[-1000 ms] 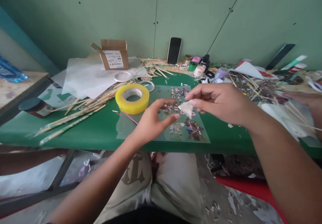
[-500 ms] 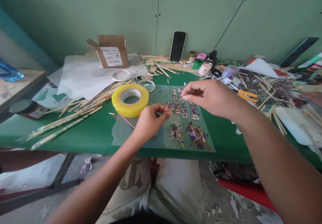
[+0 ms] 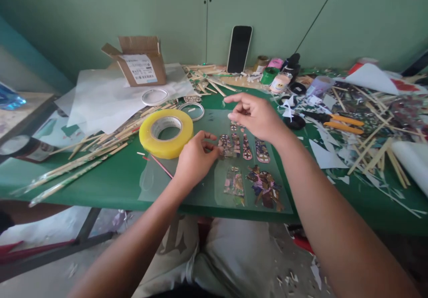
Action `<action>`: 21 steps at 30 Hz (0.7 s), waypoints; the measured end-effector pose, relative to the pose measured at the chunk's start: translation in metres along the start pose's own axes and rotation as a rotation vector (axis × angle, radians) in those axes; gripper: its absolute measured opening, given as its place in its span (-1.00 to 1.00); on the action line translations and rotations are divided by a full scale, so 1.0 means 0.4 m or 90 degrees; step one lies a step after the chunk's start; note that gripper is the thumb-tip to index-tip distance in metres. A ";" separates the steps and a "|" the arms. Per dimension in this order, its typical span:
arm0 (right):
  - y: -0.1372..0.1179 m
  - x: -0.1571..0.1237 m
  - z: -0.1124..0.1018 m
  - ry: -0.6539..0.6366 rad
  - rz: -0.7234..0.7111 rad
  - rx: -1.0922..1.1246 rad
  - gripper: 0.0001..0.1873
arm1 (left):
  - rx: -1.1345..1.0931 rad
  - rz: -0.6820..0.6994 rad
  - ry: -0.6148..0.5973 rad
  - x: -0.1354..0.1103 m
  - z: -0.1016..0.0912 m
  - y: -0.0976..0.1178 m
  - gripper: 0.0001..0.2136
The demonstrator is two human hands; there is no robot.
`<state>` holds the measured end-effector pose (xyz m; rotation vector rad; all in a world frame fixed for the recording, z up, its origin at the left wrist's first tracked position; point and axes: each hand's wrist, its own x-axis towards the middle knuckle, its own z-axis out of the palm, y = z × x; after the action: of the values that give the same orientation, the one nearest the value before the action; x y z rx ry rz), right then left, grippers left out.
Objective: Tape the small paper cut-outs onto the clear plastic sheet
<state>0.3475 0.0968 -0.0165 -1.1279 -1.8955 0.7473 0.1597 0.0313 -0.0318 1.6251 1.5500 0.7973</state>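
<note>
A clear plastic sheet [image 3: 187, 186] lies on the green table [image 3: 110, 177] and carries several colourful cut-out pieces [image 3: 245, 148]. My left hand [image 3: 195, 157] rests on the sheet, its fingers pinched at the edge of the leftmost cut-out. My right hand [image 3: 256, 115] hovers above the far part of the sheet with loosely curled, spread fingers and nothing visible in it. A yellow tape roll [image 3: 166, 133] lies just left of my left hand.
Wooden sticks [image 3: 93, 151] lie at the left, with white paper [image 3: 103, 99] and a cardboard box [image 3: 140, 61] behind. A phone [image 3: 239, 49] leans on the wall. Small pots [image 3: 279, 81], yellow-handled cutters [image 3: 334, 119], paper scraps and more sticks crowd the right side.
My right hand held a small white triangular piece a second ago; now it holds nothing and has lifted farther back. My left hand has closed into a pinch on the sheet.
</note>
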 end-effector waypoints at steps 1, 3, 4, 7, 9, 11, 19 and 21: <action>0.017 0.003 0.009 0.010 -0.001 0.018 -0.62 | 0.033 -0.007 0.002 0.000 0.002 0.004 -0.79; 0.046 0.002 0.026 0.032 -0.001 0.044 -0.63 | 0.097 -0.019 0.002 -0.001 0.006 0.013 -0.77; 0.057 -0.001 0.031 0.042 0.001 0.050 -0.64 | 0.126 -0.024 0.001 -0.001 0.009 0.018 -0.76; 0.079 -0.011 0.040 0.061 0.017 0.046 -0.68 | 0.186 -0.034 0.003 0.001 0.013 0.029 -0.72; 0.084 -0.016 0.040 0.066 0.030 0.035 -0.69 | 0.203 -0.038 0.006 0.004 0.014 0.032 -0.72; 0.086 -0.017 0.039 0.068 0.038 0.028 -0.70 | 0.210 -0.042 0.004 0.007 0.013 0.032 -0.71; 0.106 -0.007 0.051 0.058 0.058 0.053 -0.72 | 0.234 -0.018 -0.021 0.018 0.008 0.030 -0.69; 0.111 -0.006 0.054 0.055 0.064 0.050 -0.72 | 0.249 -0.018 -0.023 0.020 0.009 0.033 -0.69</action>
<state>0.3491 0.1118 -0.0636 -1.1949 -1.7341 0.8087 0.1703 0.0391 -0.0228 1.8733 1.7794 0.4645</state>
